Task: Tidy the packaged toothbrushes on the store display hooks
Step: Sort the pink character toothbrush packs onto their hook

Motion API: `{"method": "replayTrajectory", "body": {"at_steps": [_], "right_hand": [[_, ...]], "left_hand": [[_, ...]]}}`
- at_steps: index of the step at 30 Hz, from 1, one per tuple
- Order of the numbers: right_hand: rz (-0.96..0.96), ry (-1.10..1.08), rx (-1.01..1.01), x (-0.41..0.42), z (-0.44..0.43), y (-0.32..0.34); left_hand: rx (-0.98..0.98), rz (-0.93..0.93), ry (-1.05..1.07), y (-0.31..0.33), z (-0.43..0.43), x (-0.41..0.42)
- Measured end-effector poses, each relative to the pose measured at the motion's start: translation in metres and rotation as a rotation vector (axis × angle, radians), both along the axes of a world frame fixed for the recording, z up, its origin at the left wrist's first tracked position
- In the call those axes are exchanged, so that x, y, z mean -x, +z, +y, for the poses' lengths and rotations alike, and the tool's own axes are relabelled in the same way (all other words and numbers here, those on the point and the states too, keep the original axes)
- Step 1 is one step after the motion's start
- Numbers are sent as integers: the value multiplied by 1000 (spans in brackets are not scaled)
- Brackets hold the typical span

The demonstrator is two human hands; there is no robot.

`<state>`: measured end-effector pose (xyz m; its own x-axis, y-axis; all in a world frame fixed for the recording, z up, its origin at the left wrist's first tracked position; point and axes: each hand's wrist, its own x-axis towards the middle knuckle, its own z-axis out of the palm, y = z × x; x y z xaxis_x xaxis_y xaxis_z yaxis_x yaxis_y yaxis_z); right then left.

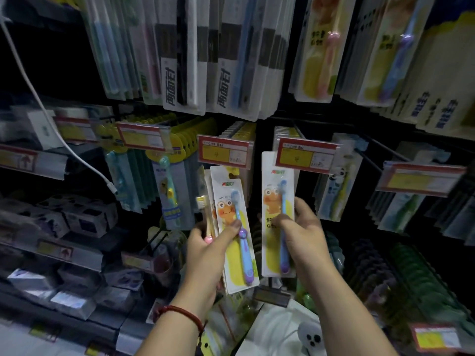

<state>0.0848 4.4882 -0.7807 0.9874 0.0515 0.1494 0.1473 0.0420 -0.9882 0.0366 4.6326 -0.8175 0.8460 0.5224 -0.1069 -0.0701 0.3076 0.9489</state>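
While a white cable (51,119) dangled over the dark shelves at the far left, the left hand (205,255) was raised before the middle row, gripping a fanned bundle of packs (227,187) by its lower half. Its thumb lay pressed across the front card beside the blue-and-purple brush, and the other fingers were hidden behind the bundle. A second pack with a pale brush peeked out at the bundle's left edge. The bundle's top sat just under the left price tag (223,152); whether it hung on a hook could not be told.

Just beside it, the single pack (277,176) stood upright in the right hand (305,235), its top tucked behind the right price tag (305,155). The thumb pinched the card's front at mid-height while the fingertips (303,205) curled round its right edge.

These blister cards looked light and thin, stiff along their length yet likely to bend or slip sideways when stacked. Holding each low by its edges, clear of the punched top, would probably leave the hanging hole free for the hook.
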Motion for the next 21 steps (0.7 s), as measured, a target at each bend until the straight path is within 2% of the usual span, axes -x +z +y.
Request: {"method": "replayTrajectory", "body": {"at_steps": [7,14,20,21], "right_hand": [[-75,-16,16,-11,6,7],[-91,-151,66,-30,-1,10],[1,-152,116,-30,0,1],[-10,-183,183,-29,-1,-1]], "left_hand": [[12,-25,-32,1,-4,-5],[-3,-22,-33,2,1,-3],[-16,-20,-46,2,3,0],[-15,-21,-50,3,3,1]]}}
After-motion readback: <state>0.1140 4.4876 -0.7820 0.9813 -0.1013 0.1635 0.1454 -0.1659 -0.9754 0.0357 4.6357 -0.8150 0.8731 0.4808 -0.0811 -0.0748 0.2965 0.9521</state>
